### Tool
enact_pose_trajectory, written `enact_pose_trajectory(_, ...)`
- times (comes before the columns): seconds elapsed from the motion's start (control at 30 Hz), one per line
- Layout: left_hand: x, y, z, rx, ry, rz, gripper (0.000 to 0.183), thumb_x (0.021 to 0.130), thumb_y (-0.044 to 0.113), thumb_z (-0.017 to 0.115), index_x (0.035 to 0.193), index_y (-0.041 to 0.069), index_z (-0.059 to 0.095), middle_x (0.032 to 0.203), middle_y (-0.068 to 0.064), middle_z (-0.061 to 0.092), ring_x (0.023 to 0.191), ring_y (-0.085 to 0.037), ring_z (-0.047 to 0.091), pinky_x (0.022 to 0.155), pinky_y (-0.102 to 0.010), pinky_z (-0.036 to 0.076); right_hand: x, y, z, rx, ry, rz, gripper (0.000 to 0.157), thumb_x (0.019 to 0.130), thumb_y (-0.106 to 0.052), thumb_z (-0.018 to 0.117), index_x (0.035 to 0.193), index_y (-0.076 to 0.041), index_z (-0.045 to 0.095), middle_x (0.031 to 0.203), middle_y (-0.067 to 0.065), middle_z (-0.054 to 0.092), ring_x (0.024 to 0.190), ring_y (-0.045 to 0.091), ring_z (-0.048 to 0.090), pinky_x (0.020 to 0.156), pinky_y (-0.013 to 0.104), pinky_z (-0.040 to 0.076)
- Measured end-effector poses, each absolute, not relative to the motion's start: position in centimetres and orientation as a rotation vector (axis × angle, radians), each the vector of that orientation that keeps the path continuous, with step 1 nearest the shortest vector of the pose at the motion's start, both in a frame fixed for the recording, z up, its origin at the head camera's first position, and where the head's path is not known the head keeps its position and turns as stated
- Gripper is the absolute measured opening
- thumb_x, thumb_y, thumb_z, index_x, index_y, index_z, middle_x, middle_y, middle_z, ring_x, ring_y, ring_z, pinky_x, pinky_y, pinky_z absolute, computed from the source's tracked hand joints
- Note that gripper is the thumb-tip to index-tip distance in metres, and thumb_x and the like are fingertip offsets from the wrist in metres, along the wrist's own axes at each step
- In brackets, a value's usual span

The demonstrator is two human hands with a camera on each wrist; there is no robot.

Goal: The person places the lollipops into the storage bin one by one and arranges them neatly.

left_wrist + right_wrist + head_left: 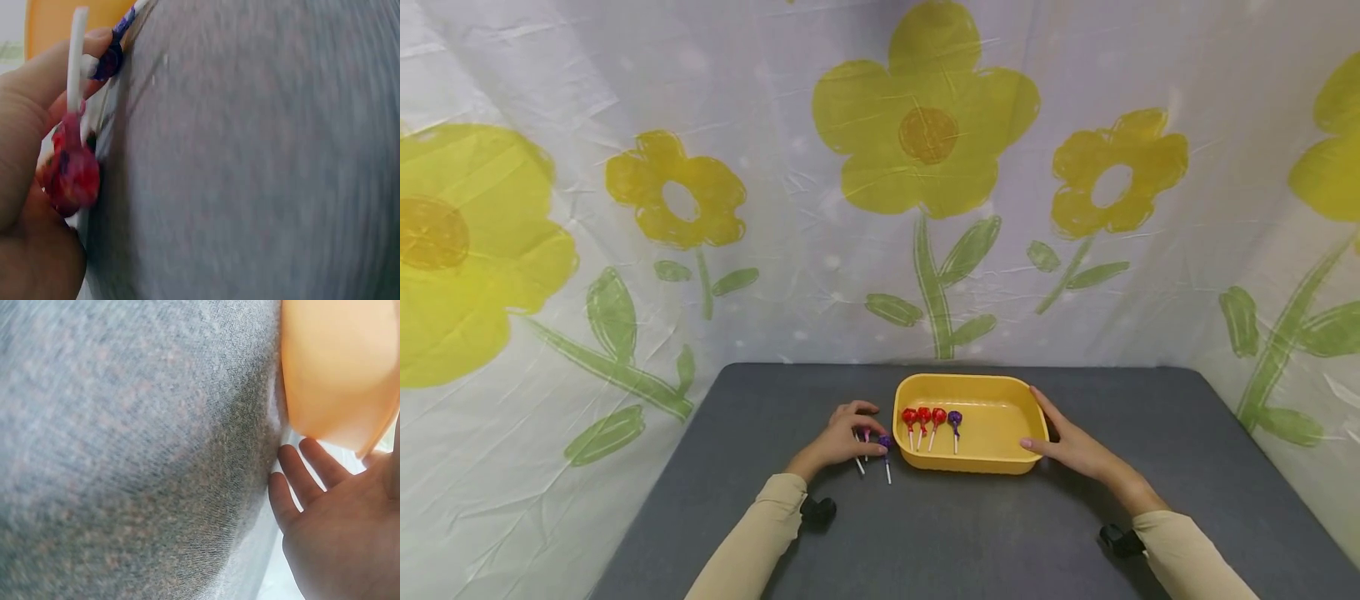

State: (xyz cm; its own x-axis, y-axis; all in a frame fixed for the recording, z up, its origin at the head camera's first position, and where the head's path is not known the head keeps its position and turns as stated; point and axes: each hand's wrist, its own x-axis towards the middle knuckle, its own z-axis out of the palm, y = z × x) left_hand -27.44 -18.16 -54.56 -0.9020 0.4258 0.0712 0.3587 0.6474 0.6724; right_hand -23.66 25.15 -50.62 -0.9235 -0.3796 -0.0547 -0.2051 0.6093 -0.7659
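Observation:
My left hand point(842, 435) is just left of the yellow tray point(1000, 417). Its thumb and forefinger pinch the head of a purple lollipop point(887, 472), whose white stick points toward me. Partly hidden under the same hand lies a pink lollipop point(867, 435), and another white stick point(860, 467) shows beside it. Close up in the left wrist view is a pink-red wrapped lollipop point(75, 178). My right hand point(1075, 446) holds the tray's right end, thumb over the rim; in the right wrist view its other fingers point(300, 478) reach the outer wall.
Inside the tray, three red lollipops point(924, 414) and one purple lollipop point(955, 418) lie in a row at the left. The dark grey table point(955, 533) runs back to a flower-printed cloth point(820, 275).

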Motion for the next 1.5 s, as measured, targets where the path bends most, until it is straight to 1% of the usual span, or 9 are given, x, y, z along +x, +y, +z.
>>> enact_pose_trajectory(0.3, -27.6, -18.9, -54.2, 0.673, 2.736, 1.110, 0.022, 0.076, 0.037, 0.085, 0.095, 0.028, 0.078, 0.137, -0.003, 0.055, 0.125, -0.027, 0.039, 0.102, -0.049, 0.033, -23.8, 25.2, -50.6, -0.465, 2.630, -1.209, 0.099, 0.094, -0.039, 0.067, 0.160, -0.026, -0.005, 0.167, 0.022, 0.004, 0.149, 0.050, 0.015, 0.112, 0.071, 0.025)
enact_pose_trajectory(0.57, -27.7, -19.1, -53.7, 0.627, 2.732, 1.139, 0.022, 0.075, 0.040, 0.085, 0.095, 0.032, 0.078, 0.136, 0.001, 0.059, 0.125, -0.027, 0.042, 0.100, -0.051, 0.037, -23.7, 25.0, -50.9, -0.477, 2.625, -1.223, 0.099, 0.094, -0.040, 0.067, 0.160, -0.027, -0.005, 0.167, 0.021, 0.004, 0.150, 0.049, 0.017, 0.112, 0.069, 0.027)
enact_pose_trajectory(0.63, -27.6, -19.3, -53.4, 0.641, 2.728, 1.190, 0.022, 0.076, 0.036, 0.085, 0.096, 0.029, 0.079, 0.134, -0.001, 0.062, 0.125, -0.028, 0.044, 0.101, -0.050, 0.037, -23.7, 25.0, -50.9, -0.480, 2.625, -1.231, 0.099, 0.094, -0.040, 0.067, 0.160, -0.027, -0.005, 0.167, 0.021, 0.003, 0.150, 0.049, 0.016, 0.113, 0.069, 0.027)
enact_pose_trajectory(0.73, -27.7, -19.5, -53.0, 0.683, 2.700, 1.299, 0.024, 0.079, 0.028, 0.084, 0.100, 0.019, 0.078, 0.129, -0.007, 0.067, 0.120, -0.029, 0.054, 0.099, -0.042, 0.044, -23.7, 25.0, -50.9, -0.485, 2.630, -1.231, 0.099, 0.094, -0.040, 0.067, 0.160, -0.027, -0.005, 0.167, 0.021, 0.004, 0.150, 0.050, 0.015, 0.112, 0.070, 0.025)
enact_pose_trajectory(0.83, -27.7, -19.8, -52.7, 0.638, 2.622, 1.411, 0.025, 0.081, 0.019, 0.082, 0.104, 0.010, 0.075, 0.117, -0.013, 0.071, 0.101, -0.022, 0.066, 0.084, -0.027, 0.053, -23.7, 25.1, -50.8, -0.488, 2.631, -1.231, 0.098, 0.094, -0.039, 0.066, 0.160, -0.027, -0.005, 0.167, 0.022, 0.004, 0.150, 0.051, 0.015, 0.112, 0.070, 0.026)
enact_pose_trajectory(0.93, -27.7, -19.7, -52.5, 0.569, 2.547, 1.495, 0.027, 0.083, 0.015, 0.080, 0.107, 0.006, 0.071, 0.108, -0.016, 0.072, 0.086, -0.013, 0.068, 0.072, -0.022, 0.056, -23.7, 25.1, -50.9, -0.485, 2.631, -1.232, 0.098, 0.094, -0.039, 0.066, 0.160, -0.026, -0.005, 0.166, 0.023, 0.004, 0.149, 0.051, 0.015, 0.112, 0.071, 0.025)
enact_pose_trajectory(1.13, -27.9, -19.0, -51.8, 0.537, 2.533, 1.573, 0.033, 0.082, 0.015, 0.081, 0.111, 0.008, 0.067, 0.108, -0.014, 0.073, 0.092, -0.015, 0.069, 0.075, -0.028, 0.058, -23.8, 25.1, -50.8, -0.470, 2.630, -1.230, 0.098, 0.094, -0.041, 0.066, 0.160, -0.026, -0.005, 0.166, 0.023, 0.004, 0.149, 0.051, 0.015, 0.112, 0.071, 0.025)
enact_pose_trajectory(1.37, -27.9, -17.8, -50.0, 0.492, 2.560, 1.597, 0.030, 0.083, 0.031, 0.080, 0.109, 0.020, 0.070, 0.111, -0.003, 0.072, 0.101, -0.016, 0.067, 0.078, -0.030, 0.060, -23.8, 25.2, -50.9, -0.465, 2.613, -1.237, 0.099, 0.094, -0.039, 0.067, 0.160, -0.027, -0.005, 0.166, 0.023, 0.003, 0.150, 0.051, 0.014, 0.112, 0.071, 0.025)
enact_pose_trajectory(1.5, -28.1, -17.1, -48.8, 0.539, 2.570, 1.654, 0.029, 0.085, 0.031, 0.079, 0.110, 0.018, 0.070, 0.113, -0.004, 0.072, 0.103, -0.017, 0.068, 0.088, -0.035, 0.058, -23.7, 25.2, -50.9, -0.456, 2.618, -1.239, 0.099, 0.093, -0.040, 0.067, 0.160, -0.027, -0.005, 0.166, 0.023, 0.004, 0.150, 0.051, 0.014, 0.112, 0.071, 0.025)
